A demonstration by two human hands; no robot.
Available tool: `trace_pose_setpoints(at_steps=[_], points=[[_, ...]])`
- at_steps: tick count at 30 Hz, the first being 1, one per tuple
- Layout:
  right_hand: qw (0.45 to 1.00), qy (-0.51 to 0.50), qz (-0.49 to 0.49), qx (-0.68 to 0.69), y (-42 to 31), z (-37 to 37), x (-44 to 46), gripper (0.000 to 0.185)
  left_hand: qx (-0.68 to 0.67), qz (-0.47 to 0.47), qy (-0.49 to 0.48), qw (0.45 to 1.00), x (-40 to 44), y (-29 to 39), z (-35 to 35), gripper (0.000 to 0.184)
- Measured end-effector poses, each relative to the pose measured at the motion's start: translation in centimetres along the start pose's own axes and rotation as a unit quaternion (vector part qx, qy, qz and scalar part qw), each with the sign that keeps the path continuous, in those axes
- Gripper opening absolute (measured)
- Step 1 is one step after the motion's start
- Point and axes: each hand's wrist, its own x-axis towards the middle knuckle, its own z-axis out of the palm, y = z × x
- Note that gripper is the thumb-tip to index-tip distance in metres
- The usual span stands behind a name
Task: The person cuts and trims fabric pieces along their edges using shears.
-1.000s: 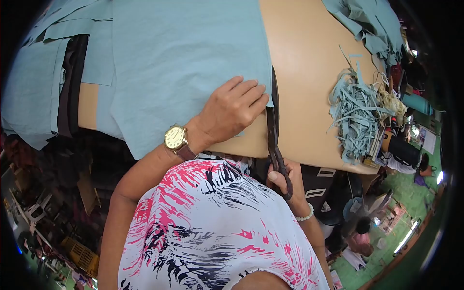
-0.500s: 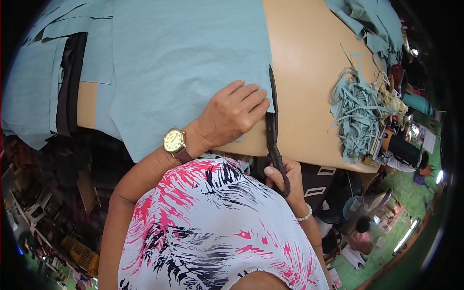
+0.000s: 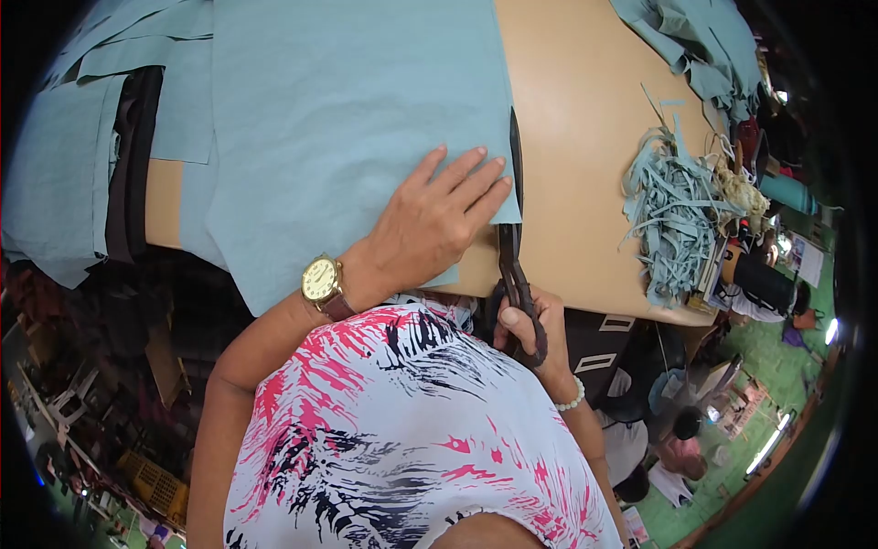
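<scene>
A wide sheet of light blue fabric (image 3: 357,101) lies across the tan table and hangs over its front edge. My left hand (image 3: 439,206), with a watch at the wrist, rests flat on the cloth near its right edge, fingers spread. In my right hand (image 3: 544,334) is a pair of dark scissors (image 3: 510,252), held by the handles at the table's front edge. Their blades point away from me along the right edge of the fabric, and the cloth covers part of them.
Blue fabric scraps (image 3: 677,215) are heaped on the right of the tan table (image 3: 585,174). More blue cloth (image 3: 704,55) lies at the far right. Folded blue pieces (image 3: 55,165) and a dark strip (image 3: 135,165) are at left. Another person (image 3: 681,453) is at lower right.
My left hand has shifted slightly left and its fingers have spread flatter on the cloth. The scissors have moved slightly forward and their handles have come farther apart.
</scene>
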Motion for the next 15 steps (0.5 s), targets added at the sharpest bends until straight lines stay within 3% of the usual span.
trace_pose_setpoints(at_steps=[6,15], points=[[1.0,0.006,-0.016,-0.007,-0.43,0.63,0.49,0.026,-0.007,0.006,0.0,1.0,-0.35,0.05,-0.48,0.033],[0.996,0.045,0.059,-0.042,-0.69,0.79,-0.18,0.026,-0.027,0.006,0.002,1.0,0.02,0.09,-0.59,0.038]])
